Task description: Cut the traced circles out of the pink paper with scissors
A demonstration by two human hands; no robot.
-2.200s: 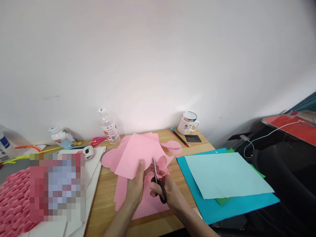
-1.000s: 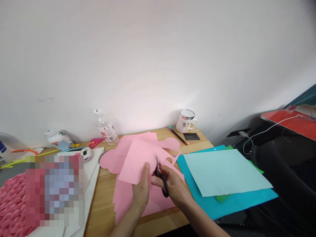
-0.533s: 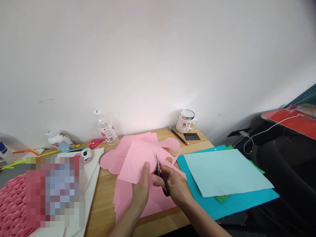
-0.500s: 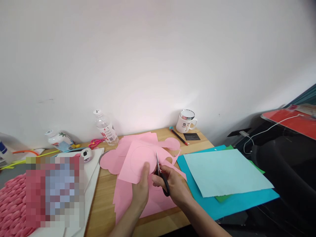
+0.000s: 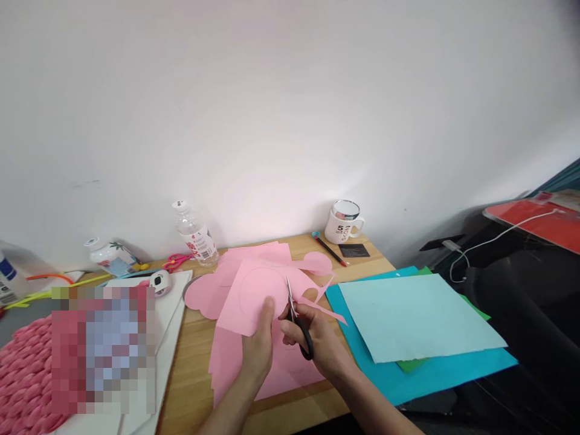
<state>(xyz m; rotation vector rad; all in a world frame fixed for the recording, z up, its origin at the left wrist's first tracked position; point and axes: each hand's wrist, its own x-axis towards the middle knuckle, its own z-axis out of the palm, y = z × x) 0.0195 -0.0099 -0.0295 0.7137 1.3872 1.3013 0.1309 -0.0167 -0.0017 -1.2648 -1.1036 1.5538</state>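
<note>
My left hand grips a pink sheet of paper by its lower edge, the thumb lying on top. A faint circle is drawn on that sheet. In my right hand is a pair of black-handled scissors, its blades pointing up and away at the sheet's right side. A partly cut pink strip hangs off to the right of the blades. Beneath lie more pink sheets, and a scalloped pink cutout rests at their left. My fingertips under the paper are hidden.
A white mug, a pencil and a black card stand or lie at the back. Blue sheets overhang the table's right edge. Leftward are a plastic bottle, pink scissors and a chunky pink knit.
My view has shifted slightly, so the surroundings appear a little further right. The hands, scissors and held sheet keep nearly the same pose; the loose strip's end has swung slightly right.
</note>
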